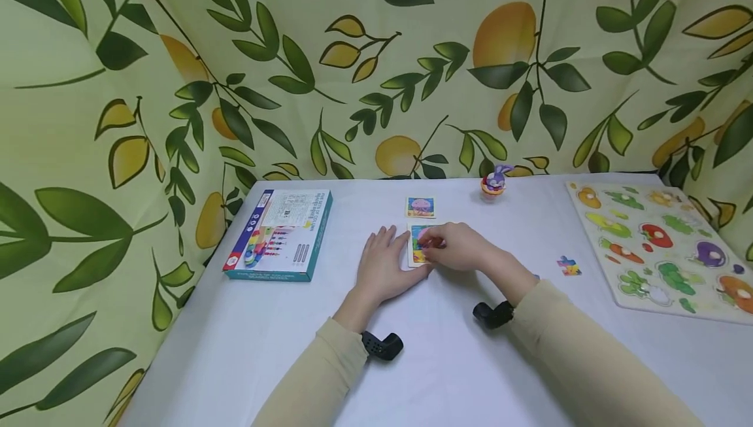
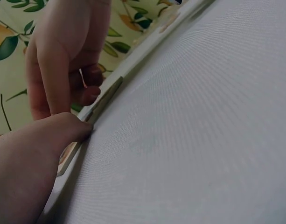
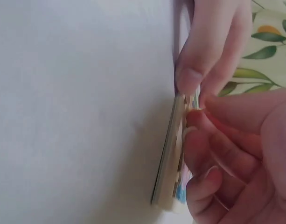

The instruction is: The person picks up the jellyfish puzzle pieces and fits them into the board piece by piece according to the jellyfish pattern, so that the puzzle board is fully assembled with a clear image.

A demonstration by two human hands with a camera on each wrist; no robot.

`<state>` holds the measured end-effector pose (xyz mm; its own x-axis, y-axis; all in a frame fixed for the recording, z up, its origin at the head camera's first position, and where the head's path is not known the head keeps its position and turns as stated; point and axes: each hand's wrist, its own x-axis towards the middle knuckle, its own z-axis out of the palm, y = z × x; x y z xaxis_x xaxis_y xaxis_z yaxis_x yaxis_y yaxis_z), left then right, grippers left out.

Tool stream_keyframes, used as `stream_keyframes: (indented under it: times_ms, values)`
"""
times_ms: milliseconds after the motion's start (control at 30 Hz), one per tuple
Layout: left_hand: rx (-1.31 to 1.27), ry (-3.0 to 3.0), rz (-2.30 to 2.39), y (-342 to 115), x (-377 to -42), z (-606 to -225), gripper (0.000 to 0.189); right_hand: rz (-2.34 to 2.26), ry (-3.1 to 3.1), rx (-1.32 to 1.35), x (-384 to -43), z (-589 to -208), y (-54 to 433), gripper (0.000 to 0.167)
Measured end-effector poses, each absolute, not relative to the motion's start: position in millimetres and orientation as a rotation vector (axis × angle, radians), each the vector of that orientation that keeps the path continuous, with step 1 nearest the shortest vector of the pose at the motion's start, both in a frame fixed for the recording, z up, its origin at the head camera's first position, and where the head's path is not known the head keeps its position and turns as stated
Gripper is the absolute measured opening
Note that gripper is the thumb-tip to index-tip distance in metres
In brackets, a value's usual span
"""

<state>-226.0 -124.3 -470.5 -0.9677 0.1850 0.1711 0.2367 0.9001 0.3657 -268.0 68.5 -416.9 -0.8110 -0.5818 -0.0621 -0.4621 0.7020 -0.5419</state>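
Note:
A small puzzle board with a colourful picture lies mid-table. My left hand rests along its left side with straight fingers, the thumb at the near edge. From the right, my right hand reaches over the board, fingers curled and thumb against index finger. A thin sliver of a puzzle piece shows between those fingertips in the right wrist view, mostly hidden, right at the board's surface. Just beyond the board lies a small picture card. A loose puzzle piece lies to the right.
A flat game box lies on the left of the white-covered table. At the right is a large board with fruit and vegetable shapes. A purple rabbit toy stands at the back, before a leaf-patterned curtain.

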Motion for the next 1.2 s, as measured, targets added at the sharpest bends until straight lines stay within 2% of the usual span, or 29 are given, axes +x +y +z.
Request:
stream_keyframes:
  times_ms: [133,300,433,1200]
  values:
    - [-0.33,-2.951,-0.579,-122,-226,-470,0.085,-0.884,2.656,-0.821,-266,-420,81,0.026]
    - [-0.317,-2.954,-0.578,-125,-225,-470,0.086,-0.973,2.642,-0.782,-263,-419,91,0.015]
    - [-0.305,-2.947,-0.606,-127,-225,-471,0.085,-0.998,2.631,-0.751,-262,-417,98,0.013]
    - [-0.319,-2.948,-0.625,-122,-224,-468,0.083,-0.934,2.684,-0.491,-244,-419,165,0.016]
